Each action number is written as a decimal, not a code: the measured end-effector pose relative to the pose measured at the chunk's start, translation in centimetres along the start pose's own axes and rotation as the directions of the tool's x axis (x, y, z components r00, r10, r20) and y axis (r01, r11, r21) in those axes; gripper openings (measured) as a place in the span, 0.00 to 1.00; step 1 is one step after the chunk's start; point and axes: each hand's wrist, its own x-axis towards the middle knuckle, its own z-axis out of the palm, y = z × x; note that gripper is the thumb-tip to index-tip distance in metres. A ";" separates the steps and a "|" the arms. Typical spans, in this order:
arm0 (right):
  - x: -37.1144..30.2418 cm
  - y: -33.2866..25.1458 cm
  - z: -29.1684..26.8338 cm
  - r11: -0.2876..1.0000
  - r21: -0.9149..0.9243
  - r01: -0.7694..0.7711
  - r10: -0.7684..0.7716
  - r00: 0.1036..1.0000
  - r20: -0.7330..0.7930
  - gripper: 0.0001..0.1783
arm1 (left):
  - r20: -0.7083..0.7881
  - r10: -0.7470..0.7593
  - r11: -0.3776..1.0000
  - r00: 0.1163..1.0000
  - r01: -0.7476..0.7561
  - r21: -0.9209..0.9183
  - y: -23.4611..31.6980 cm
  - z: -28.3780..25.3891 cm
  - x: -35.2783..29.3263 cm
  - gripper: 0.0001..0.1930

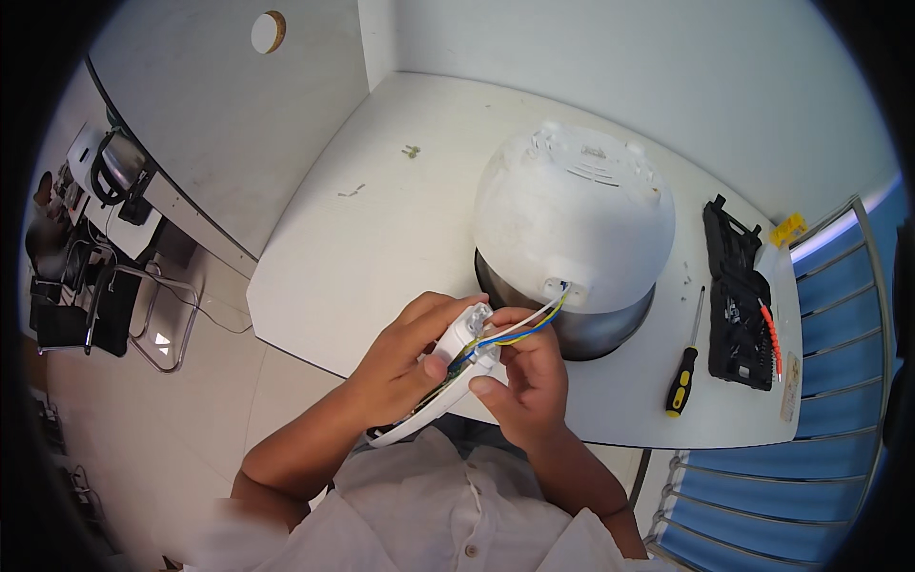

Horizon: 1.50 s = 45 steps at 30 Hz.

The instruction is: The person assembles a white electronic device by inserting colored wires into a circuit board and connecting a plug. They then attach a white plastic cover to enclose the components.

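At the table's near edge, my left hand (398, 367) grips a long white plastic housing (450, 398) that is split open along its side. A strip of circuit board shows inside it. My right hand (534, 377) is curled at the housing's upper end, fingers behind the blue, yellow and white wires (519, 334) and thumb by the casing. Those wires run to a small opening in the side of a rounded white appliance (572, 214), which stands with its vented face up above a dark metallic band (605, 329). My fingertips partly hide where the wires enter the housing.
A screwdriver (684, 372) with a black and yellow handle lies right of the appliance. Beyond it are an open black tool case (739, 305), a red-handled tool (770, 334) and a yellow piece (788, 230). Several screws (411, 151) lie on the table (324, 276). Metal rails (762, 481) stand at the right.
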 end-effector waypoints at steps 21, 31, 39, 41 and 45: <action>-0.3 -1.3 -0.8 0.993 -0.118 -0.003 0.000 1.000 -0.029 0.20 | 0.041 -0.188 0.982 0.981 0.188 0.002 1.6 0.7 -0.2 0.36; -0.7 -1.7 -0.8 0.976 -0.215 0.044 -0.058 0.996 -0.062 0.20 | -0.010 -0.056 0.996 0.998 0.056 0.072 1.9 1.7 -0.1 0.37; -1.0 -1.5 -0.7 0.972 -0.230 0.041 -0.063 0.994 -0.092 0.20 | 0.002 -0.018 0.995 1.000 0.018 0.098 1.6 1.8 0.0 0.37; -1.0 -1.4 -0.8 0.969 -0.245 0.046 -0.068 0.994 -0.083 0.20 | -0.014 -0.021 0.996 1.000 0.022 0.087 1.3 2.0 -0.1 0.37; -1.0 -1.4 -1.0 0.965 -0.259 0.045 -0.064 0.996 -0.067 0.20 | -0.010 -0.044 0.994 0.999 0.045 0.100 1.7 1.9 0.1 0.37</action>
